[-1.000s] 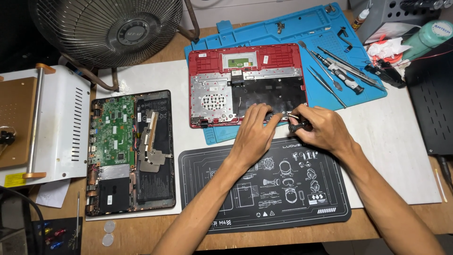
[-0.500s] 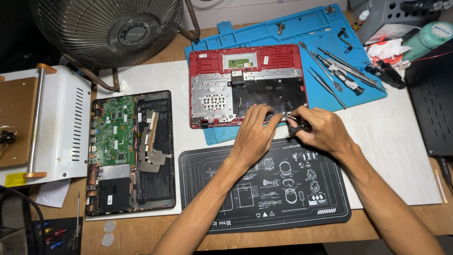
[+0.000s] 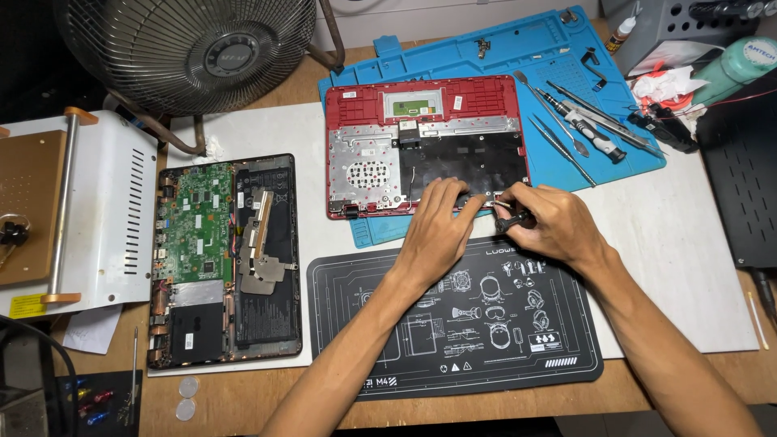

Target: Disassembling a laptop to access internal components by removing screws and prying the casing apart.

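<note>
An opened red laptop shell [image 3: 364, 105] lies on a blue work mat [image 3: 502, 57], its inside facing up. My left hand [image 3: 437, 231] rests with spread fingers on the shell's near edge. My right hand [image 3: 550, 222] is beside it, closed on a small black tool [image 3: 508, 220] whose tip points at the shell's lower right corner. The two hands almost touch. What lies under the fingertips is hidden.
A black laptop base with a green circuit board [image 3: 194, 222] lies at the left. A black printed mat [image 3: 461, 324] sits under my forearms. Screwdrivers and picks [image 3: 579, 121] lie on the blue mat. A fan [image 3: 190, 48] and a white machine [image 3: 97, 210] stand at the left.
Both hands stay at the shell's near right edge. The fingers have only shifted slightly.
</note>
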